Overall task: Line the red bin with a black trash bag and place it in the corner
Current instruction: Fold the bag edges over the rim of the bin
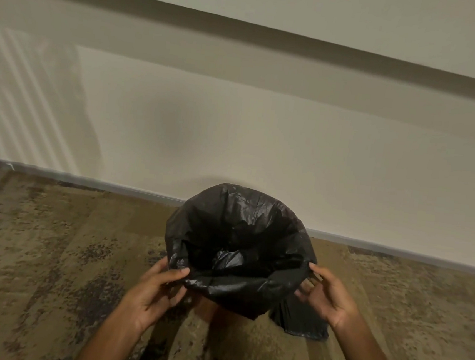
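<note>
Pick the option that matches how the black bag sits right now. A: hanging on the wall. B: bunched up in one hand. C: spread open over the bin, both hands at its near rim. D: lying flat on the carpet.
C: the bag gapes open over the bin, with the left hand and right hand at its near rim.

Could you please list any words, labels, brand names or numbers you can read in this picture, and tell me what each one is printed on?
There are none to read.
The black trash bag shows only plain, wrinkled plastic.
The wall and the carpet carry no print.
The bin itself is hidden under the bag, so any label on it cannot be seen.
</note>
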Demonstrator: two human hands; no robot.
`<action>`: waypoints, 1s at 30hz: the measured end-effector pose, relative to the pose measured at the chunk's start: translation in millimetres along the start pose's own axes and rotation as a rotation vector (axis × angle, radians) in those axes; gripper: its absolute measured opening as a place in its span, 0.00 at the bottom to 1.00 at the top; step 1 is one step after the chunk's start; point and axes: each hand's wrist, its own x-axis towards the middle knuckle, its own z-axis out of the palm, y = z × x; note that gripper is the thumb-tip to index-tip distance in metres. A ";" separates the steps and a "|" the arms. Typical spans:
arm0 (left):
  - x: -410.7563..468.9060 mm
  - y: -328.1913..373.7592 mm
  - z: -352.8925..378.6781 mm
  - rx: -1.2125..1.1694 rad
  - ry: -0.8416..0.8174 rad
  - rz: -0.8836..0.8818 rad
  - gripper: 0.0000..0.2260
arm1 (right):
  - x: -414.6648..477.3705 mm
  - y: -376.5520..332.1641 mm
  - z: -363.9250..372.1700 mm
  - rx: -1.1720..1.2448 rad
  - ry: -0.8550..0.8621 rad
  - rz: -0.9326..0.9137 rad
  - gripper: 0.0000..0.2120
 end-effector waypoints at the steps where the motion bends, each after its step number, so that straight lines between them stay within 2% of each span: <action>1: -4.5 1.0 0.5 0.023 0.016 0.016 0.32 | -4.8 -1.7 -2.9 -0.013 0.036 -0.023 0.09; 3: -12.7 -0.7 3.6 0.105 0.116 0.057 0.28 | -15.8 -7.3 -6.2 -0.114 0.220 -0.101 0.06; 5: -20.7 -9.2 11.1 0.177 0.253 0.075 0.30 | -26.9 -9.3 -2.8 -0.301 0.426 -0.176 0.12; 6: -24.5 -15.0 17.7 0.178 0.300 0.074 0.30 | -31.8 -8.4 3.2 -0.409 0.464 -0.196 0.16; 8: -29.0 -24.5 33.6 0.155 0.302 0.023 0.27 | -39.9 -4.4 24.5 -0.564 0.384 -0.142 0.20; 10: -25.9 -30.0 47.0 0.064 0.238 -0.079 0.20 | -45.1 0.9 47.3 -0.593 0.270 0.003 0.20; 13: -19.1 -30.6 55.7 -0.031 0.228 -0.134 0.12 | -44.6 6.3 61.0 -0.510 0.215 0.101 0.15; 16: -10.0 -27.5 45.4 -0.097 0.255 -0.138 0.14 | -38.9 9.1 52.5 -0.330 0.215 0.141 0.12; 18: -8.6 -23.0 36.7 -0.151 0.229 -0.169 0.16 | -34.7 14.7 44.9 -0.190 0.157 0.172 0.10; 23: -6.5 -21.5 25.6 -0.208 0.065 -0.211 0.19 | -24.7 32.8 29.1 0.028 0.091 0.131 0.18; 30: -3.3 -22.6 15.7 -0.223 0.019 -0.199 0.19 | -22.2 33.9 18.5 0.128 0.047 0.135 0.16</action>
